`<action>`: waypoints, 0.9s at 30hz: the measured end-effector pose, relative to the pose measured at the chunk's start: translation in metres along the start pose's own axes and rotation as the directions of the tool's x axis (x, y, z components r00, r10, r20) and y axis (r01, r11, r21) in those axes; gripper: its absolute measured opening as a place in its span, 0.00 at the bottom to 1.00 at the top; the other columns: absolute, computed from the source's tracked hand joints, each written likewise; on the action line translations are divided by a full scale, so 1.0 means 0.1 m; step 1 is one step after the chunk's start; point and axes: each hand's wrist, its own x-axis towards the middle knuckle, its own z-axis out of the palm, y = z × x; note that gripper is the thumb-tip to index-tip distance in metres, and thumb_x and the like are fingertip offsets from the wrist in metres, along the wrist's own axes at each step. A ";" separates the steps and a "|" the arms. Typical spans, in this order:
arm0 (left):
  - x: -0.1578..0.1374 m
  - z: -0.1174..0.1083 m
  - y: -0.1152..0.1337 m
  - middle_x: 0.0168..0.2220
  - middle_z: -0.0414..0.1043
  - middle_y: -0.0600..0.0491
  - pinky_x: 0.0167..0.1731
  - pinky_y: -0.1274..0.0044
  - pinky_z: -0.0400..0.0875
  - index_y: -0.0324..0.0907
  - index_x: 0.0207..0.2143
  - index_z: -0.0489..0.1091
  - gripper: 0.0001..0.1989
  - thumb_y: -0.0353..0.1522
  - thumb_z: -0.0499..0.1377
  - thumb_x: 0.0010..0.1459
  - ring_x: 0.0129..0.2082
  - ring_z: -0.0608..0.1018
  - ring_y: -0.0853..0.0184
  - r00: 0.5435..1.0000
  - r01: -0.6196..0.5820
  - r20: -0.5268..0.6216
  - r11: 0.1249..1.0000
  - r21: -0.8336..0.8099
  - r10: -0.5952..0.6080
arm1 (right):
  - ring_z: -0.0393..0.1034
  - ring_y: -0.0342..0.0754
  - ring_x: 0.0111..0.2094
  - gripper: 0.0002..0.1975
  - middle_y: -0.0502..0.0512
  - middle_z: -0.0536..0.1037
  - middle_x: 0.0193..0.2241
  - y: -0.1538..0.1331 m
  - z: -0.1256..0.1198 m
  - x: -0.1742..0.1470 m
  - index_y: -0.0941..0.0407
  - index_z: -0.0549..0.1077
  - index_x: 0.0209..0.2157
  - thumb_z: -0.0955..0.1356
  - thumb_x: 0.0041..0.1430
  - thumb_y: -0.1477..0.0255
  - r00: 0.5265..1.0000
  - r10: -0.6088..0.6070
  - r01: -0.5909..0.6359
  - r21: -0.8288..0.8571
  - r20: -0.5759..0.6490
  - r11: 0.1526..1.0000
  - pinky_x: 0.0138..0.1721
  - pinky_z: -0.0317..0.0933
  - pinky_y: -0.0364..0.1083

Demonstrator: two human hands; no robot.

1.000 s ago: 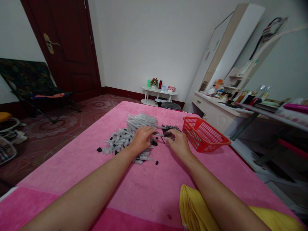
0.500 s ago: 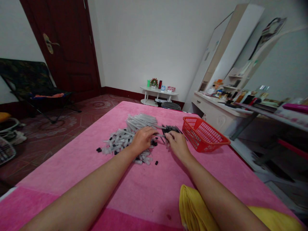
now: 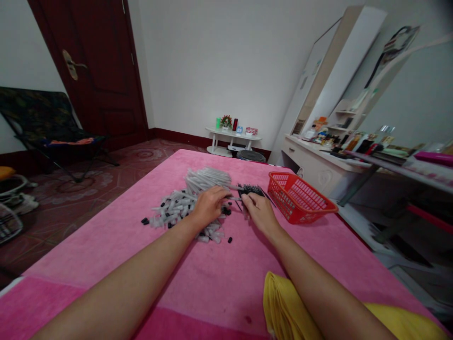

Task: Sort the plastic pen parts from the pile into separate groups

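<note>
Pink cloth: covered the tabletop (image 3: 123,208), everything else sat on top, quick look round.
Yellow cloth: bunched (image 3: 285,302) lower R, partly under R forearm.
Red basket: open-top, slatted walls (image 3: 306,215), R side of table, just beside the blk rods; floor only partly visible, so full contents couldn't be told.
Short pcs: clear-ish bits w/ blk caps, heaped (image 3: 173,208) on cloth by L hand.
Long tubes: pale bundle (image 3: 208,178), lying flat beyond L hand.
L hand: palm down (image 3: 210,204), forearm in from lower L, fingers narrowed on tube's L end.
R hand: in from lower R (image 3: 261,211), thumb & fingers pinched nr tube's R end.
Blk rods: dark cluster (image 3: 251,190) just past R hand; tray or none, couldn't tell.
Thin tube: btwn both hands (image 3: 235,199), roughly level, ends hidden by fingers.
Loose cap: single blk bit (image 3: 230,240), nearer the wearer, apart from heap.
</note>
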 end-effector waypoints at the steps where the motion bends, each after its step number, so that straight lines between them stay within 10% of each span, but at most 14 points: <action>1: 0.00 0.00 0.00 0.37 0.74 0.49 0.40 0.73 0.68 0.41 0.41 0.71 0.13 0.22 0.53 0.55 0.40 0.74 0.65 1.000 0.011 -0.005 1.000 0.000 -0.011 | 0.66 0.44 0.21 0.15 0.49 0.72 0.19 0.00 0.00 0.00 0.56 0.68 0.27 0.61 0.59 0.61 1.000 -0.013 0.013 0.002 -0.021 1.000 0.25 0.55 0.41; 27: 0.00 0.00 0.00 0.38 0.74 0.49 0.41 0.73 0.68 0.41 0.40 0.72 0.13 0.22 0.54 0.54 0.40 0.74 0.64 1.000 0.026 -0.002 1.000 -0.015 -0.027 | 0.65 0.43 0.18 0.17 0.48 0.71 0.16 0.02 0.00 0.00 0.56 0.69 0.25 0.59 0.61 0.60 1.000 0.012 -0.012 0.013 0.014 1.000 0.23 0.55 0.41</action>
